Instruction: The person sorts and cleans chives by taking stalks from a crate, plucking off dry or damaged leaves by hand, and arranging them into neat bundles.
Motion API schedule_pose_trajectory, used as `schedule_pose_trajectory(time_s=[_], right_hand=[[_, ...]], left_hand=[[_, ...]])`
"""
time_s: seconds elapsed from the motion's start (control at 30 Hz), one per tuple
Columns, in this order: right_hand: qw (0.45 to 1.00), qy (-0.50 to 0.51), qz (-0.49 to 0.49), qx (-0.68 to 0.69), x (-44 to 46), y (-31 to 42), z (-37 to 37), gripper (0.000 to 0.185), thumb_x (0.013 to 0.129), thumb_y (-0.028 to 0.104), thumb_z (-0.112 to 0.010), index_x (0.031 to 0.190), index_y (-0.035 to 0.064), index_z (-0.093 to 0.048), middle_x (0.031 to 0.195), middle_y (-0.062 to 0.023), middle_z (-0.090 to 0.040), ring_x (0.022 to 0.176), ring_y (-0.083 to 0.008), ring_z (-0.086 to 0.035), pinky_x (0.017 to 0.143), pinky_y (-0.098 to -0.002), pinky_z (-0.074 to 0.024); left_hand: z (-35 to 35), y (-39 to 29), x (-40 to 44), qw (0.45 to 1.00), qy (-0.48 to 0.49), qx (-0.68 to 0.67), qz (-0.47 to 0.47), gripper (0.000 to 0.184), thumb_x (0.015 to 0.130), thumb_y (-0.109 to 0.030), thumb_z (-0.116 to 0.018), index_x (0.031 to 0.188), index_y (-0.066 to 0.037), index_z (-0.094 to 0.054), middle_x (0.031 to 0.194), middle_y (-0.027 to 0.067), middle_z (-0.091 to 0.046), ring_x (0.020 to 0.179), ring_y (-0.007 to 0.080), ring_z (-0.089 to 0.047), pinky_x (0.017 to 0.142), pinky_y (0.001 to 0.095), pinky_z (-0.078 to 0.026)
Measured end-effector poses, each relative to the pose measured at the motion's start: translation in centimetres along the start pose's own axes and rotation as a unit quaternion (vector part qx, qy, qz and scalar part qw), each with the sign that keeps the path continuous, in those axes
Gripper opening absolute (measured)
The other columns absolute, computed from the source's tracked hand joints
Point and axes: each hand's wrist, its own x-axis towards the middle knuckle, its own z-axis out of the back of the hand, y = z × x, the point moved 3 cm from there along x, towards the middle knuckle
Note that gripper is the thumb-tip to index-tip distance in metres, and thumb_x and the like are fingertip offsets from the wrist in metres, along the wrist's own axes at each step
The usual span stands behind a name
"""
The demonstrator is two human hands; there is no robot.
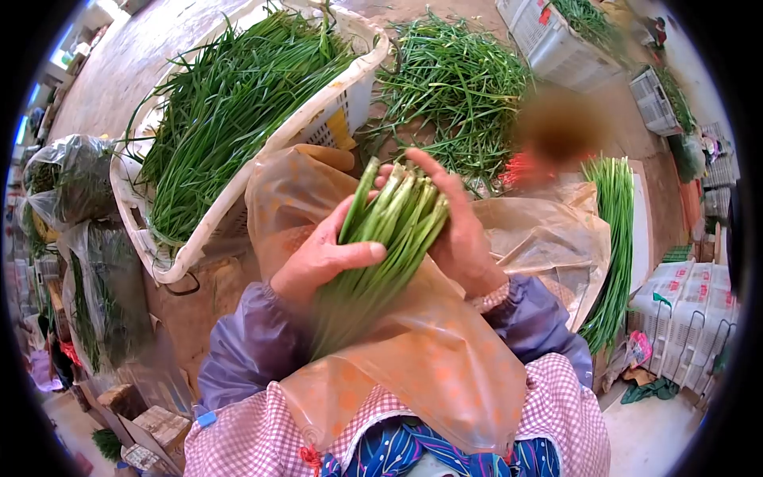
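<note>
A bunch of green garlic chives [389, 238], pale stem ends up, is held above my lap. My left hand [322, 258] wraps around it from the left, its thumb lying across the front of the stems. From the right, my right hand [461, 238] presses against the bunch, with fingers curving behind and beside the stem ends. The leafy lower part blurs toward my left forearm. Under the bunch, a translucent orange-patterned plastic apron [413, 342] covers my lap.
A white plastic basket [207, 250] heaped with chives stands at front left. Loose chives [457, 79] pile on the floor ahead. Neatly aligned chives [608, 246] lie at my right. White crates [687, 318] stand further right, and plastic-bagged greens [103, 286] at left.
</note>
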Motion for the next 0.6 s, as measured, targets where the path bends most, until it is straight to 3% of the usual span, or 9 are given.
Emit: schedule_pose_trajectory(time_s=[0.07, 0.17, 0.2, 0.27, 0.33, 0.4, 0.47, 0.5, 0.6], right_hand=[[0.995, 0.041, 0.005, -0.091, 1.0, 0.4, -0.1, 0.057, 0.099, 0.045, -0.035, 0.141, 0.0069, -0.031, 0.131, -0.0138, -0.049, 0.116, -0.0225, -0.052, 0.097, -0.0357, -0.0437], [0.957, 0.047, 0.012, -0.288, 2.1, 2.6, 0.5, 0.049, 0.1, 0.038, -0.034, 0.124, -0.0013, -0.051, 0.117, -0.0117, -0.059, 0.111, -0.0209, -0.055, 0.097, -0.0346, -0.0434], [0.963, 0.021, 0.008, -0.27, 2.7, 3.6, 1.5, 0.05, 0.099, 0.04, -0.033, 0.119, -0.0007, -0.055, 0.116, -0.0126, -0.06, 0.11, -0.0212, -0.056, 0.096, -0.0351, -0.0427], [0.959, 0.022, 0.104, -0.262, 4.0, 8.1, 2.3, 0.057, 0.099, 0.049, -0.029, 0.129, 0.0046, -0.049, 0.123, -0.0096, -0.058, 0.115, -0.0192, -0.052, 0.101, -0.0344, -0.0339], [0.918, -0.001, 0.218, -0.331, 5.3, 10.8, 2.7, 0.058, 0.099, 0.05, -0.025, 0.13, 0.0058, -0.047, 0.13, -0.0124, -0.052, 0.122, -0.0216, -0.047, 0.101, -0.0347, -0.0343], [0.826, 0.101, 0.223, -0.507, 4.3, 8.4, 0.8, 0.055, 0.099, 0.046, -0.029, 0.131, 0.0055, -0.047, 0.134, -0.0127, -0.048, 0.127, -0.0203, -0.042, 0.1, -0.0347, -0.0361], [0.798, 0.229, 0.079, -0.551, 2.9, 2.7, -0.9, 0.047, 0.099, 0.038, -0.034, 0.13, 0.0044, -0.047, 0.133, -0.0133, -0.048, 0.125, -0.0203, -0.043, 0.101, -0.0339, -0.0356], [0.8, 0.229, 0.079, -0.549, 2.9, 2.6, -0.6, 0.047, 0.099, 0.038, -0.034, 0.13, 0.0044, -0.047, 0.133, -0.0133, -0.048, 0.125, -0.0203, -0.043, 0.101, -0.0339, -0.0356], [0.963, 0.046, 0.127, -0.234, 3.5, 4.4, 1.3, 0.044, 0.098, 0.035, -0.041, 0.131, 0.0058, -0.045, 0.127, -0.0159, -0.052, 0.118, -0.0221, -0.05, 0.098, -0.0355, -0.0396]], left_hand=[[-0.8, -0.4, 0.0, 0.994, 0.08, 0.058, 0.035, 0.074, 0.076, -0.019, -0.071, 0.138, -0.001, -0.035, 0.129, 0.0089, -0.05, 0.115, 0.0177, -0.05, 0.098, 0.0328, -0.041], [-0.7, -0.4, -0.1, 0.993, 0.089, 0.025, 0.072, 0.072, 0.075, -0.021, -0.073, 0.135, 0.0, -0.039, 0.126, 0.0084, -0.053, 0.111, 0.0172, -0.052, 0.097, 0.0322, -0.041], [-0.7, -0.3, -0.1, 0.991, 0.094, 0.008, 0.091, 0.071, 0.075, -0.021, -0.073, 0.133, 0.001, -0.041, 0.124, 0.0082, -0.055, 0.11, 0.0169, -0.053, 0.097, 0.032, -0.041], [-0.4, 0.1, 0.0, 0.991, 0.092, 0.005, 0.096, 0.07, 0.074, -0.021, -0.073, 0.133, 0.001, -0.041, 0.124, 0.0086, -0.055, 0.109, 0.0172, -0.054, 0.097, 0.0322, -0.041], [-0.3, 0.1, 0.2, 0.99, 0.088, 0.007, 0.108, 0.07, 0.074, -0.021, -0.073, 0.133, 0.001, -0.042, 0.123, 0.0088, -0.055, 0.109, 0.0174, -0.054, 0.097, 0.032, -0.042], [-0.2, 0.2, 0.4, 0.991, 0.086, 0.004, 0.102, 0.068, 0.075, -0.02, -0.073, 0.132, 0.001, -0.043, 0.122, 0.0086, -0.056, 0.108, 0.0174, -0.054, 0.096, 0.0319, -0.042], [0.1, 0.4, 0.2, 0.991, 0.082, 0.002, 0.103, 0.066, 0.075, -0.02, -0.073, 0.131, 0.001, -0.044, 0.121, 0.0083, -0.057, 0.107, 0.0173, -0.055, 0.095, 0.0318, -0.043], [0.3, 0.4, 0.1, 0.99, 0.087, 0.019, 0.112, 0.064, 0.075, -0.019, -0.072, 0.129, 0.001, -0.045, 0.119, 0.008, -0.057, 0.106, 0.0173, -0.055, 0.094, 0.0317, -0.043], [0.8, 0.6, -0.6, 0.991, 0.072, 0.02, 0.107, 0.059, 0.075, -0.018, -0.072, 0.126, 0.001, -0.048, 0.115, 0.0076, -0.059, 0.102, 0.0174, -0.057, 0.091, 0.032, -0.045]])
